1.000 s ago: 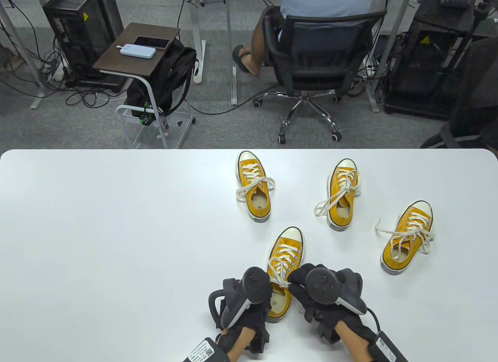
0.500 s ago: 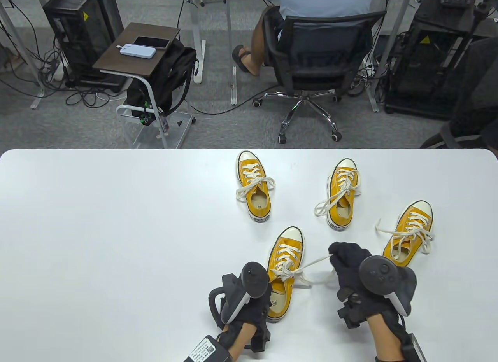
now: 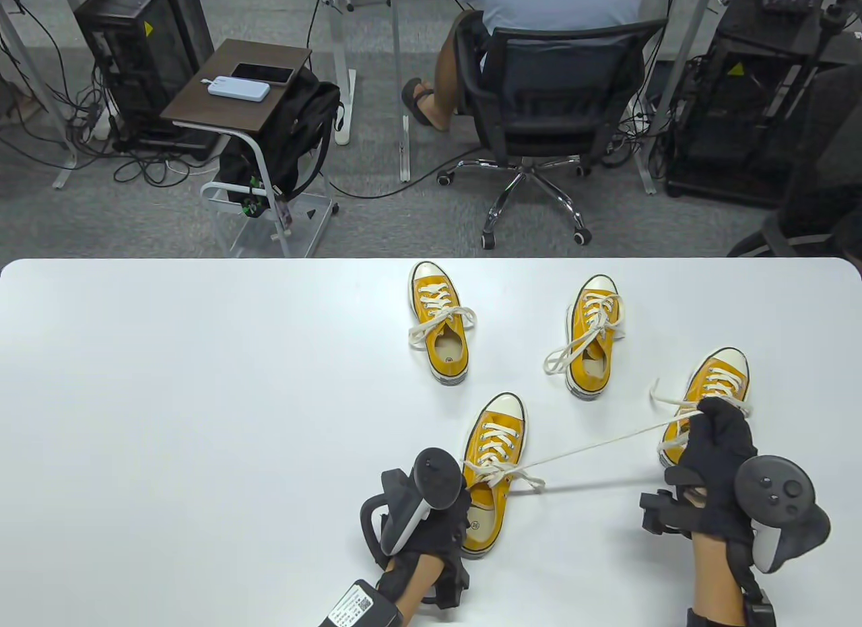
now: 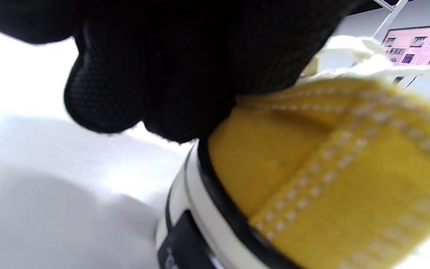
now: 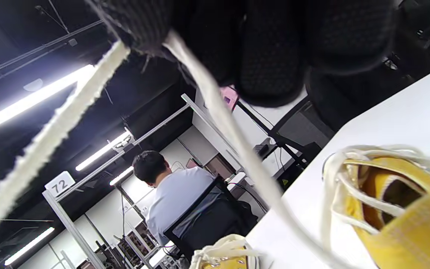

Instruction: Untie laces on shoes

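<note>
A: Where is the shoe that is being worked on?

B: The nearest shoe (image 3: 490, 475) lies on the white worktop (image 3: 202, 418), toe pointing away from the person, heel close to the bottom edge. The left hand (image 3: 431, 526) rests at its heel side. In the left wrist view the gloved fingers (image 4: 155, 74) curl against the heel collar, so I judge they hold the shoe in place, though the exact grip is hidden.

A: And the right hand?

B: The right hand (image 3: 717, 465) is far to the right, in front of another shoe (image 3: 714, 391). Its fingers are closed around the lace (image 3: 592, 445), which runs straight and tight from the knot area (image 3: 495, 471) up to the fist.

A: Which direction matters for the next pull?

B: The lace's long axis goes from the shoe to the right and a little away. The right hand is already at its far end, so more pulling along this same line should free the knot. The left hand is nearer to the shoe and must resist.

A: What does each view add?

B: The right wrist view shows two lace strands (image 5: 218, 101) leaving the closed fingers (image 5: 271, 56); the table view shows only one clearly. Two other shoes (image 3: 441, 324) (image 3: 592, 337) wait behind, laces tied.
</note>
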`<state>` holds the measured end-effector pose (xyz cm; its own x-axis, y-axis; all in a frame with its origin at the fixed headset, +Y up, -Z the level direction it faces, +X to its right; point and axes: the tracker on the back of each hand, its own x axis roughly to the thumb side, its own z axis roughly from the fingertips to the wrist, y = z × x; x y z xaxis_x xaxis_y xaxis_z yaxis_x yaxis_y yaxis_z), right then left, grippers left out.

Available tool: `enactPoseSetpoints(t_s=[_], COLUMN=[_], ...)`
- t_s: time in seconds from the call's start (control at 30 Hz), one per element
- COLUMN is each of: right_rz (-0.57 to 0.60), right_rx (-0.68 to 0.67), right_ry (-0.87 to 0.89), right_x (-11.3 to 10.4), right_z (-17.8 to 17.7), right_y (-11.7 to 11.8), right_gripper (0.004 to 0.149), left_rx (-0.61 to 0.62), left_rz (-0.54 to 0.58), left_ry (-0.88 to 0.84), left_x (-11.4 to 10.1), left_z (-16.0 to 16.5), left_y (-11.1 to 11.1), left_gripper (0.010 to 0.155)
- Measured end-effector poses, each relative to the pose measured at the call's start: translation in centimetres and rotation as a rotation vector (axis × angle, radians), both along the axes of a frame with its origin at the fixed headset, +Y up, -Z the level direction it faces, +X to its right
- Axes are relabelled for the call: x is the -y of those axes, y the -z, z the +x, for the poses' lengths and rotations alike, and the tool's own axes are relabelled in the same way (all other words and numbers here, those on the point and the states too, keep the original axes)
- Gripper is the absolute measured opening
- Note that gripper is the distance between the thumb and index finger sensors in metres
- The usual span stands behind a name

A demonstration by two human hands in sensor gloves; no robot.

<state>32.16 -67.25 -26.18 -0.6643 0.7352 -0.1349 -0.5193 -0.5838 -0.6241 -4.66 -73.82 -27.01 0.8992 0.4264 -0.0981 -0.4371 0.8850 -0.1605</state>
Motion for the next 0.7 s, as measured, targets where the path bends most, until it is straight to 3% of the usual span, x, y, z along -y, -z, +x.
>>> enactPoseSetpoints(t_s=[0.17,0.3,0.53,0.7], right_rz=[-0.133,-0.389,-0.745,-0.830], right_rx=[-0.121,-0.325,-0.554,-0.588], right_ry=[-0.011,-0.060,-0.227,-0.294], right_x=[0.4,1.8,5.2,6.7], right_z=[-0.6,-2.3,-6.8,-8.8], right_y=[0.9,2.2,3.9,4.2], right_gripper=[0.035,0.035,0.037,0.039], left_rx=[0.004,0.004,0.004,0.008], left_rz=[0.016,0.016,0.011,0.013], left_ry=[0.016,0.013,-0.010,-0.022], left_x=[0.0,0.1,0.3,0.4], left_z=[0.0,-0.1,-0.3,-0.4], left_y=[0.0,0.1,0.2,0.2], left_gripper=[0.037,0.037,0.037,0.037])
